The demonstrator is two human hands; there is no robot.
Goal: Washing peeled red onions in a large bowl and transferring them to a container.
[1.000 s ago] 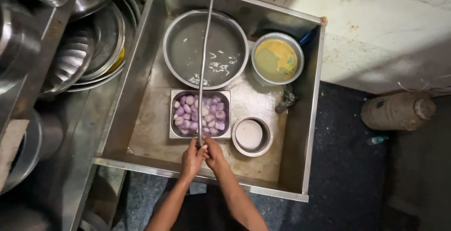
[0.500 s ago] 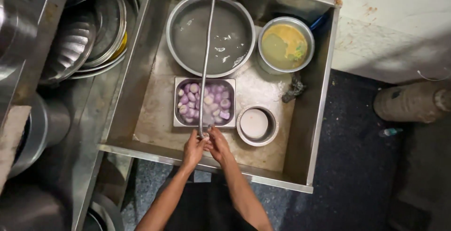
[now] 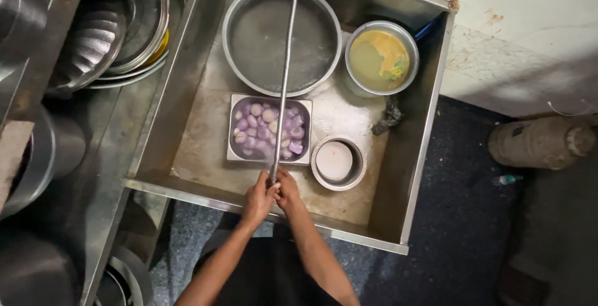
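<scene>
My left hand and my right hand meet at the lower end of a long flexible metal hose that hangs down into a steel sink. Both hands are pressed together under its tip, fingers curled around it. Just beyond them sits a rectangular steel tray of peeled purple onions. A small round steel bowl with pale liquid stands right of my hands.
A large round steel pan of water and a bowl of yellowish liquid fill the sink's far end. A dark scrubber lies by the right wall. Stacked steel plates and pots sit left; a brown cylinder lies on the floor.
The view has shifted slightly, so the sink sits higher and more to the right in frame. My hands stay together at the hose end throughout.
</scene>
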